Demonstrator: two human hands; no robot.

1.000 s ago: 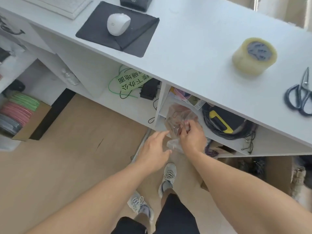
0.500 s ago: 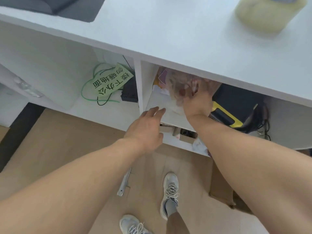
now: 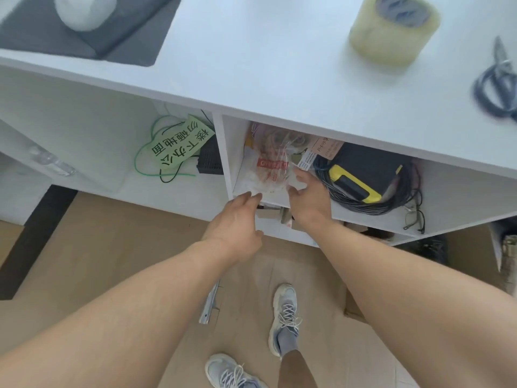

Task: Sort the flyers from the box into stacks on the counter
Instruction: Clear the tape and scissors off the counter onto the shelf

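Both hands are at the front of the shelf compartment under the counter (image 3: 279, 88). Right hand (image 3: 309, 201) has its fingers curled onto the lower right corner of a clear plastic bag (image 3: 272, 163), which lies on the shelf and appears to hold printed sheets, one with a red strip; whether these are the flyers cannot be confirmed. Left hand (image 3: 237, 217) is released, fingers extended toward the bag's lower left edge, touching or just short of it; it grasps nothing. More printed sheets (image 3: 324, 149) stand behind the bag, under the counter edge. Just right of the bag lie a coiled black cable (image 3: 375, 204) and a yellow and black device (image 3: 355, 180). No stacks are on the counter, which carries a roll of tape (image 3: 393, 30), scissors (image 3: 498, 88) and a mouse (image 3: 85, 9) on a dark mat. Judged risks: a one-corner hold on slick film may slip or tear as the bag is drawn out; contents could spill from the bag's mouth onto the floor; the bag could snag the cable and drag it off the shelf. Support from the left hand would reduce these.
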